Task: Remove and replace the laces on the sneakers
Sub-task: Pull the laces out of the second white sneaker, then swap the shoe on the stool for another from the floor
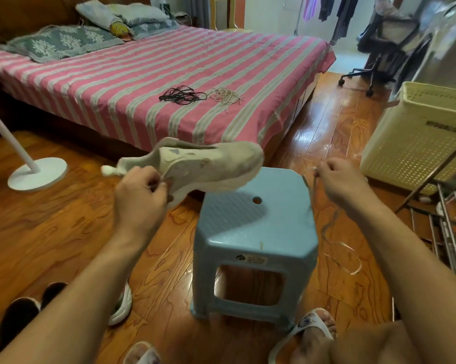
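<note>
Above blue stool: left hand grips worn sneaker at heel; right hand pinches removed lace, dangling floorward.

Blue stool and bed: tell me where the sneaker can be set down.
The blue stool top is bare. The striped bed is free nearer than the black laces and beige laces, and left of them up to the pillows. The floor right of the stool holds a loose lace.
</note>
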